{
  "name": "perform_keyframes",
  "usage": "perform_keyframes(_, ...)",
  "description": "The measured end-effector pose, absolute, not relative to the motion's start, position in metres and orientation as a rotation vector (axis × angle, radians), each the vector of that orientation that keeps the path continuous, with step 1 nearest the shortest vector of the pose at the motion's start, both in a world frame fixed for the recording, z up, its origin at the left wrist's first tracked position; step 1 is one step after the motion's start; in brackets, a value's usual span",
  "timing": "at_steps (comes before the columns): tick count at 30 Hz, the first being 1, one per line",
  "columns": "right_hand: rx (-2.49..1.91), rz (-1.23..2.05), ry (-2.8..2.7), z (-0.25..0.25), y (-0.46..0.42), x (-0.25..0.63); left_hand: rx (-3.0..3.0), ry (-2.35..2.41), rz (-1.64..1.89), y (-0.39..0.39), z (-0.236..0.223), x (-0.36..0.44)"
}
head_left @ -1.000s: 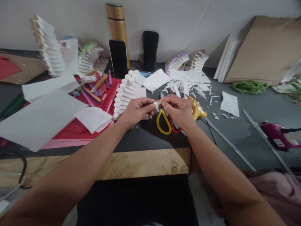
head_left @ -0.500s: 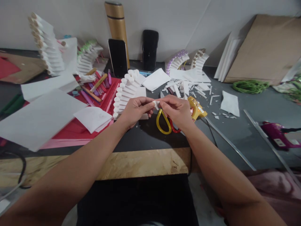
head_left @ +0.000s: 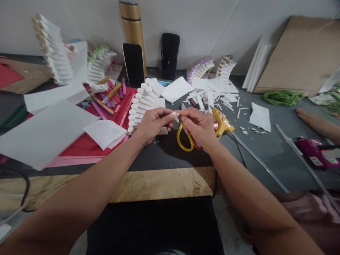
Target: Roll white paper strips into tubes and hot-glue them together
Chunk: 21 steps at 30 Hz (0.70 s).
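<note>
Between the thumb and fingers of my left hand [head_left: 154, 122] is a small crumpled white piece [head_left: 176, 117], possibly paper or foam. My right hand [head_left: 199, 124] meets it from the other side, its forefinger tip touching the piece and its thumb bent just below. Under my right hand lie scissors [head_left: 185, 148] with one yellow and one red handle, partly covered. A yellow glue gun [head_left: 222, 122] rests just right of that hand. Left of my hands stands a curved white stair-like model [head_left: 145, 102] with round white discs along its edge.
White scraps [head_left: 205, 101] litter the table behind my hands. Red sheets [head_left: 79, 145] with coloured sticks lie left. At the back stand a phone [head_left: 133, 65], a gold bottle [head_left: 131, 21] and a black case [head_left: 170, 56]. Another person's hand [head_left: 310, 120] rests at right, near a purple device [head_left: 313, 152].
My fingers have shifted slightly around the small white piece, and my right thumb has drawn back a little. Another person's hand has come into view at the right.
</note>
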State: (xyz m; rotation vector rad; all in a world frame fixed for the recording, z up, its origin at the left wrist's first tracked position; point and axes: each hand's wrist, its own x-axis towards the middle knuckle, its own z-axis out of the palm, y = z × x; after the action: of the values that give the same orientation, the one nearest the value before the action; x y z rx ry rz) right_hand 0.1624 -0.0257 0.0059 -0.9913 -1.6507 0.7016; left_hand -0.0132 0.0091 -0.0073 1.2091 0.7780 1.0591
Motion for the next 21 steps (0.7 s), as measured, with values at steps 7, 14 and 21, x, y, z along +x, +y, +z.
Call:
perform_keyframes(7,-0.965,0.659,-1.671,0.0057,-0.0266,0.1606,1.242,0.773,1.058,0.0102,-0.0093,-0.014)
perform_keyframes(14,-0.964,0.611,-1.703,0.005,-0.027,0.161,1.259,0.775,1.057,0.0092,-0.0087,-0.0145)
perform_keyframes(21,-0.96,0.573,-1.743,0.0052,-0.0282,0.1606,1.267,0.774,1.086,0.0111,-0.0115,-0.0149)
